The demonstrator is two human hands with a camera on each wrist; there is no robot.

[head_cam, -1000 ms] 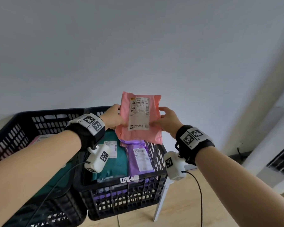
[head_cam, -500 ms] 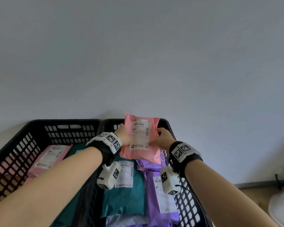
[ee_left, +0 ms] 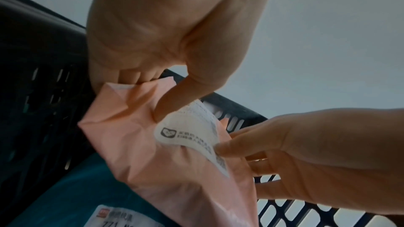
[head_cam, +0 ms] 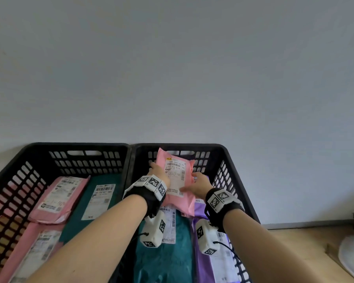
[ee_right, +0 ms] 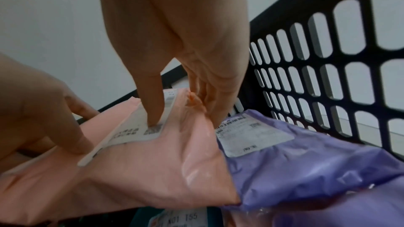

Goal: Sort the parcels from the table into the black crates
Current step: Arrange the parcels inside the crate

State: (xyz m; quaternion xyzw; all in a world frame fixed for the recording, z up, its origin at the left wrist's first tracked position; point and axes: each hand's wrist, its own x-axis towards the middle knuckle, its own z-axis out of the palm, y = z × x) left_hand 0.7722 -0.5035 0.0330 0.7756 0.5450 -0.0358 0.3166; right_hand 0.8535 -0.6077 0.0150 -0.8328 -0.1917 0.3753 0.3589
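You hold the pink parcel (head_cam: pixel 177 180) between both hands over the right black crate (head_cam: pixel 239 180), label side up. Your left hand (head_cam: pixel 158 172) grips its edge at 9 o'clock, thumb on top beside the white label (ee_left: pixel 188 132) and fingers curled underneath; your right hand (head_cam: pixel 198 184) pinches the edge at 3 o'clock, thumb pressing on the label's barcode corner and fingers tucked below. The parcel's near end lies over the teal parcel (head_cam: pixel 164 258) and the purple parcel (head_cam: pixel 215 260) already in that crate — whether it touches them, the head view does not settle.

The left wrist view shows your left thumb (ee_left: pixel 174 103) digging into the pink film just beside the label, which the head view hides behind the wrist band. The right wrist view shows the pink parcel's corner overlapping the purple parcel's own label (ee_right: pixel 253 134), with the crate's slotted wall (ee_right: pixel 328 75) close behind at 2 o'clock.

At 12 o'clock the parcel's far end rises just past the crate's back rim. The left black crate (head_cam: pixel 18 180) sits at 9 o'clock, wall to wall with the right one, holding pink parcels (head_cam: pixel 55 199) and another teal parcel (head_cam: pixel 102 199).
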